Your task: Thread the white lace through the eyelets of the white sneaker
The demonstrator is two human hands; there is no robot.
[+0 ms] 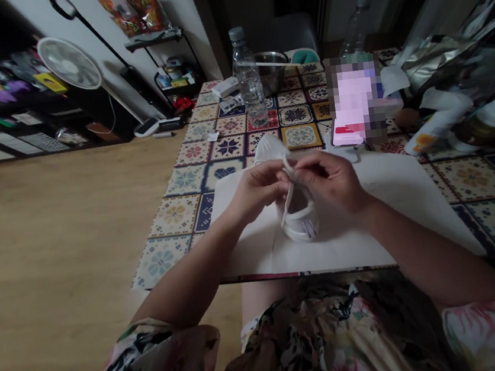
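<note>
A white shoe (pixel 302 227) rests on a white sheet (pixel 255 250), its heel toward me and its toe pointing away. Above its opening, both hands meet at a white shoelace (pixel 290 195), part of which hangs down along the shoe's left side. My left hand (pixel 262 187) pinches the lace from the left with thumb and forefinger. From the other side, my right hand (pixel 329 177) has its fingers closed on the lace as well. The hands cover the middle of the shoe, so the exact shape of the lace there is hidden.
A plastic bottle (pixel 250 84) and a metal bowl (pixel 271 72) stand behind the shoe on the patterned tablecloth (pixel 174 211). A lit phone (pixel 348 108) is propped at the back right. White bottles (pixel 439 122) and bags crowd the right side. The table's left edge borders wooden floor (pixel 59 260).
</note>
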